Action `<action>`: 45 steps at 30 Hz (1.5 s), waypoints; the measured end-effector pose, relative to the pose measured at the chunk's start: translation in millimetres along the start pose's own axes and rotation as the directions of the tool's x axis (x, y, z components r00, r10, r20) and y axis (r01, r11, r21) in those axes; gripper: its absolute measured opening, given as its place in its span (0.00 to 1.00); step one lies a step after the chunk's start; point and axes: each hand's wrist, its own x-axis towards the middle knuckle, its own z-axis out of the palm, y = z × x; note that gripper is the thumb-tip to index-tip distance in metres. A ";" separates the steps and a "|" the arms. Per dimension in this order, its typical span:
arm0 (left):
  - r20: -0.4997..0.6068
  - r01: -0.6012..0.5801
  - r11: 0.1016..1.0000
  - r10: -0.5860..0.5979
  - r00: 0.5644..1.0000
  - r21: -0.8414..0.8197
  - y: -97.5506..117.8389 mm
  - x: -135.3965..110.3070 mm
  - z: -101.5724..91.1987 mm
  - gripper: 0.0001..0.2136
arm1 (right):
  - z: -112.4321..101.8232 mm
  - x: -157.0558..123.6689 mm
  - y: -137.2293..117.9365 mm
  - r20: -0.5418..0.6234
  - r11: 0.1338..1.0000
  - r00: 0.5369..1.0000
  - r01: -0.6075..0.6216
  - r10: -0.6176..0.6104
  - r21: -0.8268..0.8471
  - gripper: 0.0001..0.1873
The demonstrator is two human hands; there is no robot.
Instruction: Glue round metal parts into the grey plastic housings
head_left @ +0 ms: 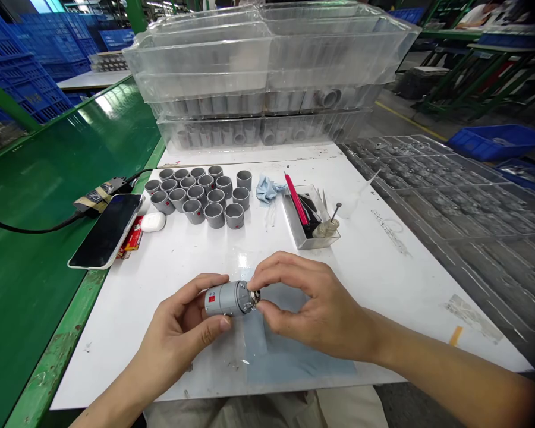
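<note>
Near the front of the white table (196,362) a grey cylinder assembly (225,299) with a red mark lies level in the air. My left hand (185,318) is closed around its left end, thumb below and fingers above. My right hand (301,294) pinches the small metal tip (254,295) at its right end between thumb and forefinger. Below my right hand a blue sheet (294,362) lies on the table. Several open grey rings (214,215) stand grouped beyond my hands, a few with red marks.
A small clear box (301,238) holds a red pen (296,199) and tools. Beside it lies a crumpled blue cloth (267,189). At left are a phone (107,230) and a white earbud case (153,222). Clear trays (267,59) are stacked behind; more trays (463,208) lie right.
</note>
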 end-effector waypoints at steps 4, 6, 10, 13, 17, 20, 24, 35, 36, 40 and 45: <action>0.006 -0.006 1.000 0.006 1.000 0.004 0.3 -0.5 0.8 0.19 | -0.1 -0.3 -0.3 0.002 1.000 1.000 0.013 -0.013 0.007 0.16; 0.014 -0.014 1.000 0.014 1.000 0.004 0.4 -0.1 0.5 0.18 | 0.2 0.1 -0.7 0.001 1.000 1.000 0.019 -0.019 0.007 0.16; 0.056 -0.022 1.000 0.022 0.998 0.013 -1.2 2.9 -4.3 0.17 | 2.0 0.2 0.6 0.002 0.999 1.000 0.028 -0.028 0.027 0.16; 0.101 -0.047 0.998 0.044 0.994 0.034 -3.1 5.8 -9.4 0.17 | 1.6 -0.6 3.4 0.024 0.998 1.000 0.006 -0.008 0.058 0.16; 0.070 -0.057 0.998 0.055 0.996 0.025 -4.0 6.9 -10.9 0.18 | -4.1 -0.3 3.1 0.078 0.995 0.996 -0.056 0.049 0.082 0.14; 0.075 -0.154 0.986 0.150 0.986 0.059 -5.5 6.1 -10.1 0.18 | -8.0 -2.1 -1.2 0.068 0.997 0.996 -0.063 0.061 0.034 0.13; 0.129 -0.302 0.937 0.282 0.951 0.174 -9.7 3.3 -10.3 0.18 | -9.1 -10.8 -4.3 0.053 0.996 0.996 0.081 -0.079 -0.042 0.13; 0.202 -0.266 0.912 0.209 0.957 0.311 -6.8 1.9 -12.1 0.18 | -6.8 -16.1 13.2 0.055 0.902 0.917 0.400 -0.396 -0.162 0.16; 0.212 -0.265 0.915 0.206 0.955 0.306 -6.6 2.7 -11.9 0.18 | -6.4 -16.2 13.8 0.059 0.898 0.915 0.403 -0.399 -0.178 0.15; 0.233 -0.267 0.913 0.200 0.952 0.308 -7.3 3.8 -11.7 0.18 | -4.8 -18.7 12.9 0.078 0.903 0.930 0.368 -0.360 -0.219 0.13; 0.247 -0.238 0.926 0.167 0.955 0.294 -7.7 1.8 -12.8 0.18 | -5.0 -20.8 9.9 0.065 0.932 0.956 0.294 -0.286 -0.215 0.20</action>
